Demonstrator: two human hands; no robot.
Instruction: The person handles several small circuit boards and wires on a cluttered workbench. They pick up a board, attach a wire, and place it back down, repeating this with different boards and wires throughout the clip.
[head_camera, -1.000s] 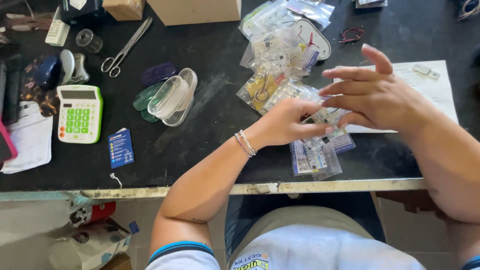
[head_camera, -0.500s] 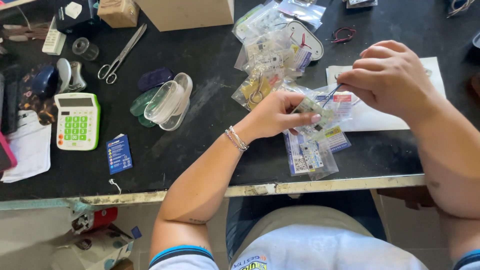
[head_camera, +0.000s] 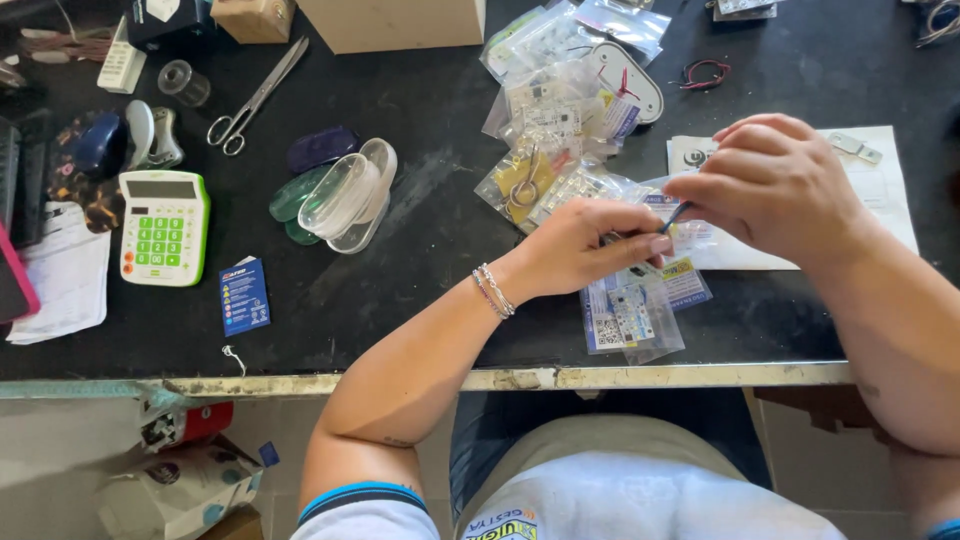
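Over the black counter (head_camera: 420, 290), the left hand (head_camera: 585, 250) and right hand (head_camera: 775, 190) meet above a heap of clear plastic bags (head_camera: 640, 310) holding small electronic parts. The left fingers press together, pinching a small bag at its top edge; the right fingers curl around a thin dark wire (head_camera: 678, 214), its end touching the left fingertips. To the left lie a green-and-white calculator (head_camera: 163, 227), scissors (head_camera: 255, 98) and clear plastic lids (head_camera: 350, 195).

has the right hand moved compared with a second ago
Yes. The right hand has closed from spread fingers and dropped toward the left hand, now over the white paper sheet.
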